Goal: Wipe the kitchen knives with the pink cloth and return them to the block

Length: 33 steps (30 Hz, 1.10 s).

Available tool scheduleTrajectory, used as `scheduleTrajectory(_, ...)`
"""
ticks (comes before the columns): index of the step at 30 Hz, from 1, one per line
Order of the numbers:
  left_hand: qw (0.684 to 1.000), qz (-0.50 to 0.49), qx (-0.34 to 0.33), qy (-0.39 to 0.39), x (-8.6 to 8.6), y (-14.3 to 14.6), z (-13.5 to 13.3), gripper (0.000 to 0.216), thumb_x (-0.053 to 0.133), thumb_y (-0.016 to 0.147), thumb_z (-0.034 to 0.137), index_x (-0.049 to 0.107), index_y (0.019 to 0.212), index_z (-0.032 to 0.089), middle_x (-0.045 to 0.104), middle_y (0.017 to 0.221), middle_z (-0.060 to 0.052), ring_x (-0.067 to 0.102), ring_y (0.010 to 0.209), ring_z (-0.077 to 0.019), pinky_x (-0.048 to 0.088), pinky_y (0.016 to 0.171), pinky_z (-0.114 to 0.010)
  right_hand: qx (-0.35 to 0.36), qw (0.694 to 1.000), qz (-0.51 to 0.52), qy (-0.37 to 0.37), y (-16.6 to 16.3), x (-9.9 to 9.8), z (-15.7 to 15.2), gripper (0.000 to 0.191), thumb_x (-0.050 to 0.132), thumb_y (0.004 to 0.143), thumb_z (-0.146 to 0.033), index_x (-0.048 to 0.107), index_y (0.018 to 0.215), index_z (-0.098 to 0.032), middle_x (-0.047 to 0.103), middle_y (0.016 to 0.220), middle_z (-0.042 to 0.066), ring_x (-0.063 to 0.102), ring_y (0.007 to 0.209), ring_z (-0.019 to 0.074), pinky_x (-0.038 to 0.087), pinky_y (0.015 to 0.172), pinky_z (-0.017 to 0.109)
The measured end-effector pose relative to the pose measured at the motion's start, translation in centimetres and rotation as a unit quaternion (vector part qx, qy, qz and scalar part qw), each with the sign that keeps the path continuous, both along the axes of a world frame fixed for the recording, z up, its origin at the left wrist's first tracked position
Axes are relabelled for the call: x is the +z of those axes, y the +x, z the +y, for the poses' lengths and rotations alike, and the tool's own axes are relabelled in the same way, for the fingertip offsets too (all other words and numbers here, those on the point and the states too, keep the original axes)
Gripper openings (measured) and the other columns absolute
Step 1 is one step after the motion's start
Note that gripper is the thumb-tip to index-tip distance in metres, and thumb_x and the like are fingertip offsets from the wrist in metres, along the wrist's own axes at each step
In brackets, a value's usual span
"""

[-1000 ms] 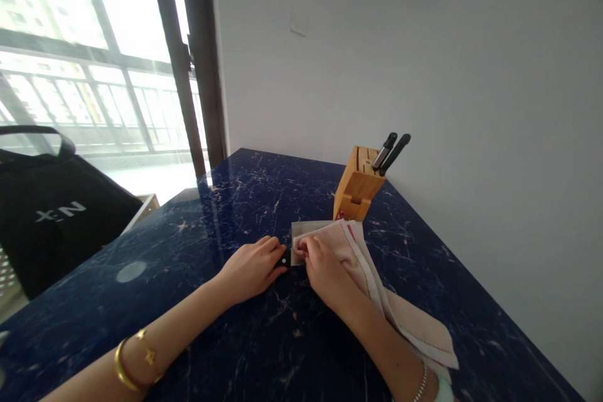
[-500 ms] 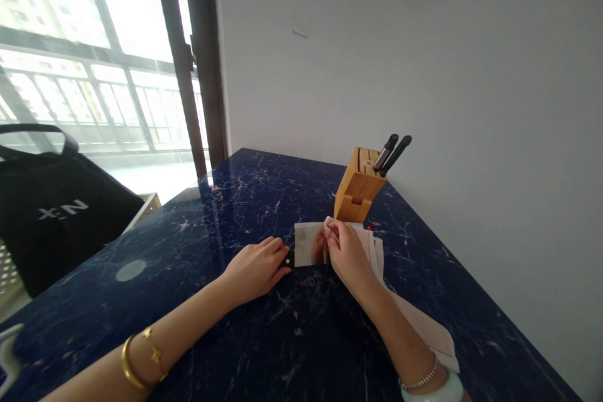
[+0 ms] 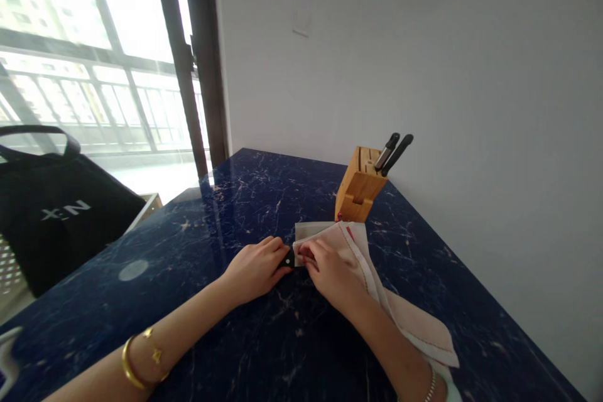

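Observation:
A cleaver (image 3: 313,227) with a broad shiny blade and black handle is held level just over or on the dark blue table; I cannot tell whether it touches. My left hand (image 3: 260,267) is wrapped round its handle. My right hand (image 3: 330,273) pinches a pale pink cloth (image 3: 346,245) against the blade, close to the handle end. The cloth covers most of the blade and trails back under my right forearm.
Beyond the blade a wooden knife block (image 3: 360,185) holds two black-handled knives (image 3: 393,154). The marble-patterned table (image 3: 268,182) runs to the wall on the right. A black bag (image 3: 61,213) stands at the left, by the window.
My right hand has slid left along the blade toward the handle, drawing the cloth over it. My left hand has stayed on the handle.

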<state>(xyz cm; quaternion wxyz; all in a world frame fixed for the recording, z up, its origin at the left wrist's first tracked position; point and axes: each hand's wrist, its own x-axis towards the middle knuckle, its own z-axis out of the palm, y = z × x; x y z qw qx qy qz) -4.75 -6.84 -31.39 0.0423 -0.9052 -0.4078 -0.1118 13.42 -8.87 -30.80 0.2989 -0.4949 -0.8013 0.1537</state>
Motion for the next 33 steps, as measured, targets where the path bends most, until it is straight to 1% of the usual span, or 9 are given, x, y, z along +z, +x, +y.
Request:
scheduleTrajectory(3, 1.000, -0.005, 0.001, -0.004, 0.0, -0.1, 0.0, 0.023, 0.042, 0.085, 0.037, 0.054, 0.096, 0.020, 0.054, 0.089, -0.004, 0.053, 0.086, -0.0203, 0.045, 0.068, -0.030, 0.009, 0.999, -0.040, 0.009, -0.2, 0.0, -0.4, 0.022, 0.038, 0.079, -0.004, 0.054, 0.087, -0.017, 0.056, 0.087, 0.004, 0.052, 0.085, 0.0144, 0.041, 0.077, 0.026)
scheduleTrajectory(7, 1.000, -0.005, -0.002, -0.007, 0.1, -0.2, 0.0, 0.026, 0.043, 0.085, 0.036, 0.053, 0.103, 0.020, 0.054, 0.091, -0.005, 0.053, 0.088, -0.0203, 0.045, 0.069, -0.030, -0.001, 0.992, -0.127, 0.004, 0.0, 0.4, -0.7, 0.025, 0.036, 0.074, 0.001, 0.054, 0.081, -0.016, 0.056, 0.083, 0.005, 0.051, 0.081, 0.0145, 0.039, 0.074, 0.025)
scheduleTrajectory(12, 1.000, -0.005, -0.005, 0.003, 0.0, -0.2, 0.0, 0.029, 0.040, 0.087, 0.037, 0.052, 0.106, 0.020, 0.054, 0.091, -0.006, 0.053, 0.087, -0.0205, 0.046, 0.068, -0.030, -0.078, 0.987, -0.140, -0.031, 1.9, 0.3, 0.1, 0.021, 0.041, 0.069, -0.001, 0.055, 0.075, -0.017, 0.059, 0.081, 0.004, 0.053, 0.079, 0.0140, 0.036, 0.071, 0.024)
scheduleTrajectory(15, 1.000, -0.005, -0.007, 0.006, 0.0, -0.3, 0.0, 0.030, 0.038, 0.087, 0.038, 0.052, 0.106, 0.019, 0.054, 0.091, -0.006, 0.053, 0.086, -0.0203, 0.046, 0.068, -0.030, -0.110, 0.982, -0.143, -0.062, 3.5, 0.4, 0.7, 0.020, 0.043, 0.067, -0.002, 0.056, 0.070, -0.017, 0.060, 0.073, 0.003, 0.053, 0.069, 0.0130, 0.035, 0.065, 0.024)
scheduleTrajectory(17, 1.000, -0.005, -0.007, 0.006, 0.0, -0.3, 0.0, 0.030, 0.038, 0.087, 0.038, 0.052, 0.106, 0.019, 0.054, 0.091, -0.006, 0.053, 0.086, -0.0203, 0.046, 0.068, -0.030, -0.131, 0.978, -0.149, -0.060, 4.6, 0.6, 0.9, 0.019, 0.044, 0.066, -0.002, 0.056, 0.068, -0.016, 0.060, 0.069, 0.003, 0.052, 0.065, 0.0129, 0.033, 0.063, 0.024)
scheduleTrajectory(20, 1.000, -0.004, -0.003, 0.004, 0.0, -0.3, 0.0, 0.030, 0.039, 0.087, 0.038, 0.052, 0.106, 0.019, 0.054, 0.092, -0.006, 0.053, 0.087, -0.0198, 0.046, 0.069, -0.029, -0.175, 0.968, -0.169, -0.054, 6.2, 1.0, 1.0, 0.019, 0.045, 0.066, -0.001, 0.057, 0.068, -0.015, 0.061, 0.068, 0.005, 0.053, 0.066, 0.0140, 0.031, 0.062, 0.025)
scheduleTrajectory(26, 1.000, -0.002, -0.002, -0.001, 0.0, -0.3, 0.0, 0.029, 0.039, 0.087, 0.037, 0.053, 0.105, 0.019, 0.054, 0.092, -0.006, 0.053, 0.087, -0.0192, 0.045, 0.068, -0.028, -0.227, 0.950, -0.198, -0.084, 7.8, 1.2, 1.3, 0.020, 0.045, 0.066, 0.001, 0.058, 0.069, -0.014, 0.061, 0.069, 0.007, 0.053, 0.061, 0.0132, 0.030, 0.057, 0.023)
scheduleTrajectory(29, 1.000, 0.000, -0.005, 0.003, 0.1, -0.3, 0.0, 0.030, 0.038, 0.088, 0.037, 0.052, 0.105, 0.019, 0.054, 0.091, -0.006, 0.053, 0.086, -0.0192, 0.045, 0.068, -0.028, -0.252, 0.943, -0.207, -0.071, 8.1, 1.0, 1.7, 0.019, 0.044, 0.068, 0.001, 0.057, 0.072, -0.013, 0.061, 0.073, 0.009, 0.054, 0.066, 0.0152, 0.031, 0.060, 0.024)
scheduleTrajectory(33, 1.000, 0.001, -0.014, 0.006, 0.2, -0.2, -0.2, 0.030, 0.037, 0.088, 0.037, 0.052, 0.105, 0.019, 0.054, 0.091, -0.006, 0.053, 0.086, -0.0191, 0.045, 0.067, -0.028, -0.285, 0.934, -0.215, -0.033, 8.8, 0.9, 2.1, 0.023, 0.040, 0.070, 0.003, 0.054, 0.081, -0.011, 0.059, 0.084, 0.012, 0.053, 0.081, 0.0189, 0.032, 0.068, 0.025)
